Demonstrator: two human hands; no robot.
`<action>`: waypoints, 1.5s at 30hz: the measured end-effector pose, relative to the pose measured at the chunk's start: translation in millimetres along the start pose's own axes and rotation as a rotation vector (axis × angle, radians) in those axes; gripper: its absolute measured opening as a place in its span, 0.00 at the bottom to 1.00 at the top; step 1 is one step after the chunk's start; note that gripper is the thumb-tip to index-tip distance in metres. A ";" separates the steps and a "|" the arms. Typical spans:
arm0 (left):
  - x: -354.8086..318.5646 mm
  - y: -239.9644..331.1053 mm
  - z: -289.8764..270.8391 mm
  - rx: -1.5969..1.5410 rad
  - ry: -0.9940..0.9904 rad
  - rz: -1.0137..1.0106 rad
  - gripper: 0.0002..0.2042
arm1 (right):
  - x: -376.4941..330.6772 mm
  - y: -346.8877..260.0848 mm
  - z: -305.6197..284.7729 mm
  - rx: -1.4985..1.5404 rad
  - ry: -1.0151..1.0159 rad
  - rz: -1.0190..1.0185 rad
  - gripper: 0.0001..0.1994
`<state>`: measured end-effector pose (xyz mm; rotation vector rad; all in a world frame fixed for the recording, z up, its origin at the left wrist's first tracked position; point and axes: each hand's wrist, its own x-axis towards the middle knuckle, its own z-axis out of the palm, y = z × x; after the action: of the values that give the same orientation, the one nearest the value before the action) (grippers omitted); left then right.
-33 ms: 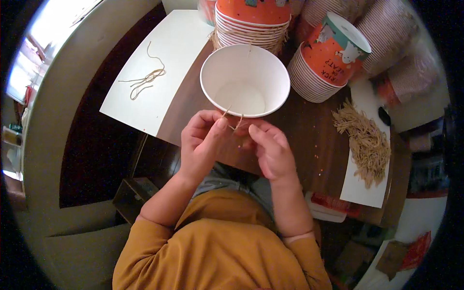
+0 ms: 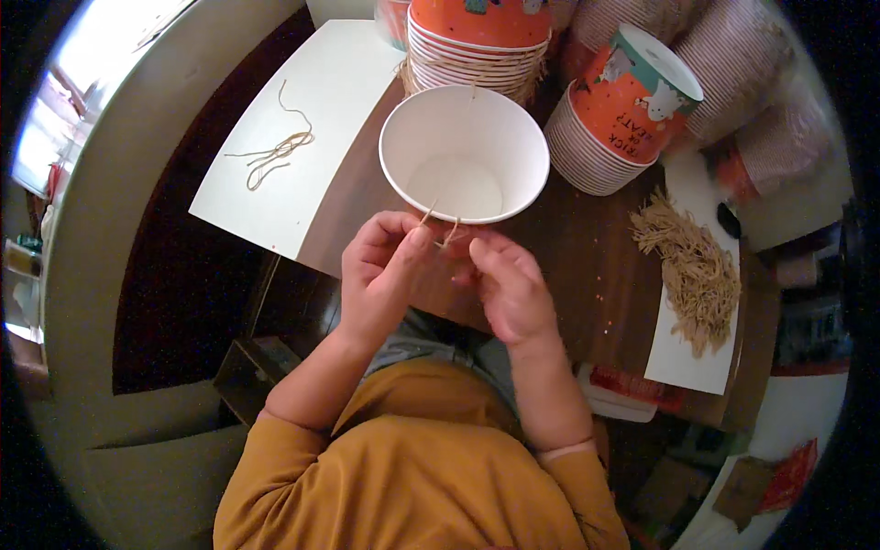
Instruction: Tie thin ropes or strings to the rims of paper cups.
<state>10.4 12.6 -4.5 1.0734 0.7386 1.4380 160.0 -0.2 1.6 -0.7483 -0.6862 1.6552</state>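
A white-lined paper bucket (image 2: 465, 151) stands in front of me with its round mouth tilted my way. Thin tan twine (image 2: 452, 233) comes over its near rim in two strands, and another bit of twine shows at the far rim. My left hand (image 2: 380, 261) is closed at the near rim, thumb and forefinger pinching one strand. Close beside it, my right hand (image 2: 513, 284) is closed with thumb and fingertips on the other strand. The fingertips partly hide the twine between the hands.
Orange printed bucket stacks (image 2: 478, 50) rise behind, with another upside-down stack (image 2: 632, 105) to the right. Loose twine (image 2: 280, 151) lies on a white board (image 2: 243, 197) at left. A bundle of cut twine (image 2: 687, 275) and a small black object (image 2: 729, 221) lie at right.
My right hand has shifted very slightly left and toward me. Both hands keep their pinch on the twine, and the bucket stays in place.
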 end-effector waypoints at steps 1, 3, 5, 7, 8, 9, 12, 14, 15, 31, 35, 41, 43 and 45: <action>-1.9 3.5 0.8 -0.001 -0.008 -0.014 0.05 | -0.1 6.3 -2.7 0.010 -0.051 -0.002 0.12; -3.6 7.7 2.3 0.038 0.002 -0.014 0.05 | 0.0 14.3 -0.7 0.053 -0.063 0.023 0.12; -5.9 14.9 4.5 0.079 0.010 -0.012 0.05 | 1.7 21.7 7.0 0.147 -0.068 0.015 0.10; -8.8 22.4 6.4 0.171 -0.033 0.015 0.04 | 3.4 26.6 4.8 0.220 -0.065 0.075 0.10; -11.1 24.2 4.8 0.172 -0.038 0.017 0.04 | 4.5 28.2 4.3 0.288 -0.065 0.137 0.09; -13.6 26.0 2.8 0.201 -0.054 0.028 0.04 | 3.8 28.5 5.3 0.289 -0.066 0.131 0.09; -12.6 32.8 5.6 0.189 -0.052 0.077 0.04 | -2.5 29.0 16.3 0.240 -0.014 0.096 0.09; -11.6 34.8 7.4 0.119 -0.039 0.126 0.03 | -7.2 24.8 23.9 0.239 0.001 0.128 0.09; -12.0 36.1 8.3 0.117 -0.043 0.127 0.03 | -8.9 23.6 25.3 0.239 0.019 0.164 0.10; -16.4 53.3 1.2 -0.055 -0.305 -0.076 0.05 | -2.5 -2.7 2.9 -0.098 0.154 0.026 0.13; -14.6 53.6 -7.3 -0.056 -0.424 -0.098 0.04 | 13.7 -52.7 -3.7 -1.085 0.219 -0.120 0.22; -4.0 43.7 -27.3 -0.100 -0.617 -0.107 0.06 | 72.3 -88.5 -7.1 -1.433 0.155 -0.307 0.22; -0.9 44.5 -32.8 -0.082 -0.649 -0.026 0.07 | 79.1 -96.4 -9.0 -1.370 -0.010 -0.142 0.21; 4.6 43.0 -44.6 -0.163 -0.613 0.111 0.09 | 65.5 -94.9 0.8 -1.243 0.067 -0.345 0.17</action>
<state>-47.4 15.9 17.9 1.3468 0.1233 1.1398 206.7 82.2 67.4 -1.4147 -1.7140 0.7429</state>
